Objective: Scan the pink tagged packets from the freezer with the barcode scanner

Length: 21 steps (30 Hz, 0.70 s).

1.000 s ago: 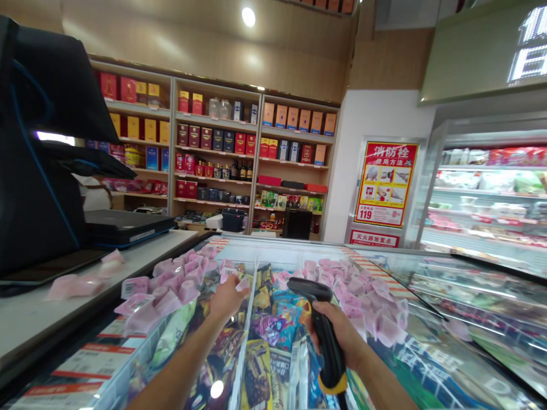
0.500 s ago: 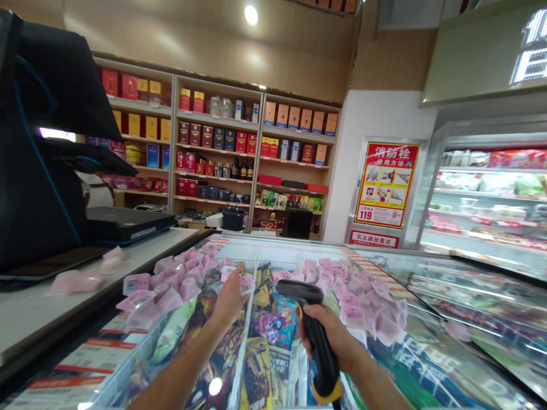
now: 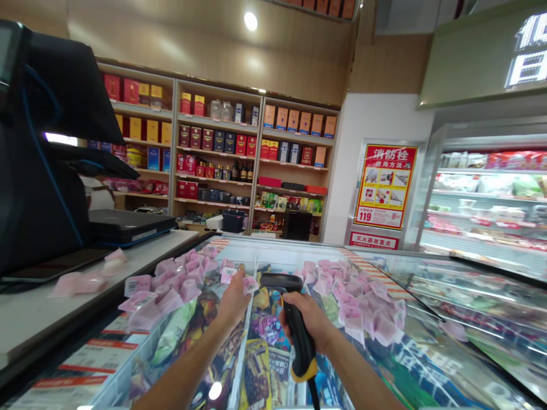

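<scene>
**Shop Interior Behind the Freezer**

Wooden shelving [image 3: 252, 165] is lining the back wall, carrying rows of red, yellow and blue boxes and bottles. A round ceiling lamp [image 3: 250, 21] is shining down on the wood-panelled wall above it. A white wall is standing to the right of the shelves, bearing a red and yellow poster [image 3: 385, 187]. An open chiller cabinet [image 3: 487, 193] is glowing along the right side. A pale desk [image 3: 51, 307] is running along the left, with a black register terminal [image 3: 38, 154] sitting on it. A glass-topped chest freezer [image 3: 448, 296] is filling the foreground.
</scene>
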Tool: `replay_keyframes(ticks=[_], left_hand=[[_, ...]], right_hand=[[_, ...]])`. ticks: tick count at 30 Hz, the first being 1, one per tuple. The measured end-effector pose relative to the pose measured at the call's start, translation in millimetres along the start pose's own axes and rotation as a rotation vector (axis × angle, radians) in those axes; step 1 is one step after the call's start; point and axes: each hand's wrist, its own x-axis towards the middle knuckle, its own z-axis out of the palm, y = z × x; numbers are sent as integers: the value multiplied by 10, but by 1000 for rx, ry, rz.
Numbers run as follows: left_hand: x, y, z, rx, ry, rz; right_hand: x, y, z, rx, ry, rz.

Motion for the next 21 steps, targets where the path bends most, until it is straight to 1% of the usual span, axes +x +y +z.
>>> replay_keyframes(ticks=[3,7,10,13,16,21], left_hand=[[7,34,-7,-2,-22,-7],[4,159,28,-25,-62,-29],[-2,317,137,-53,-74,-54],[-10,492,275,-87,-94,-56],[-24,655,384,-119,-139,-22],[-49,844,452,-146,-225,35]], right_hand=[[-64,-15,-92,-19,36,-43],[-132,-89,-398,2,202,-111],[-156,-131,-656,42,305,-138],[-166,-125,-841,68,366,-151],[-154,-87,-917,88,402,-161],[-118,-30,-879,64,384,-137]])
